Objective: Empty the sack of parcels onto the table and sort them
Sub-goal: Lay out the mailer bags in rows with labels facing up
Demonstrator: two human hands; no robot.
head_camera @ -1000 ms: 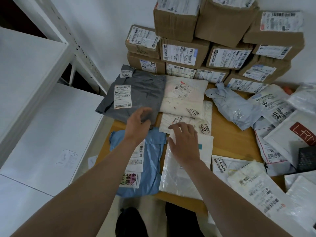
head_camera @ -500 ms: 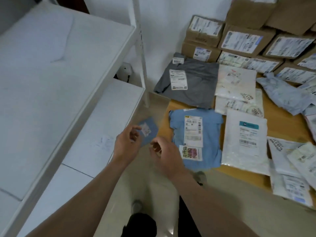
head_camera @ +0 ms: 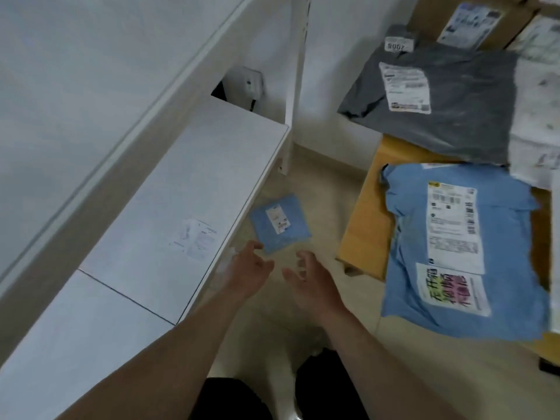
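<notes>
Sorting: small blue parcel (head_camera: 280, 227) off desk (head_camera: 366, 213), apparently on floor (head_camera: 318, 183). Your left hand (head_camera: 248, 268), right hand (head_camera: 312, 283): grip open, empty. Next: grasp parcel, return to desk.

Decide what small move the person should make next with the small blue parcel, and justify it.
Probably reach forward and grip the small blue parcel. It is off the table, over the floor beside the white shelf. The left hand and right hand are both open just short of it, holding nothing.
</notes>
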